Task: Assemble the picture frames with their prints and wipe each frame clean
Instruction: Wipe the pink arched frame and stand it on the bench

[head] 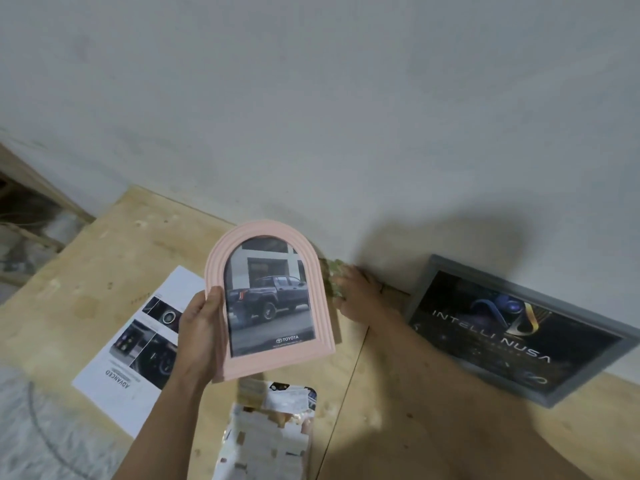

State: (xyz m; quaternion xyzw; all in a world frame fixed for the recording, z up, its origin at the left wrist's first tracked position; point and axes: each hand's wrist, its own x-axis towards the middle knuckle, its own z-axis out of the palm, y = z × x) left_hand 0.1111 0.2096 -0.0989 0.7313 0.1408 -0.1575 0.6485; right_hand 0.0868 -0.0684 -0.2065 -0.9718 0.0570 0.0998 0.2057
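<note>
A pink arched picture frame [273, 362] with a print of a dark pickup truck inside is held upright above the plywood surface. My left hand [199, 327] grips its left edge, thumb on the front. My right hand [356, 296] reaches behind the frame's right side, fingers closed on a greenish patterned cloth [334, 275] near the wall. A grey rectangular frame [433, 268] with a dark print leans against the wall at the right.
A printed sheet [117, 372] with car photos lies flat at the left. A crumpled patterned wrapper [270, 441] lies at the front centre. The plywood surface [121, 237] meets the grey wall; wooden shelving stands at the far left.
</note>
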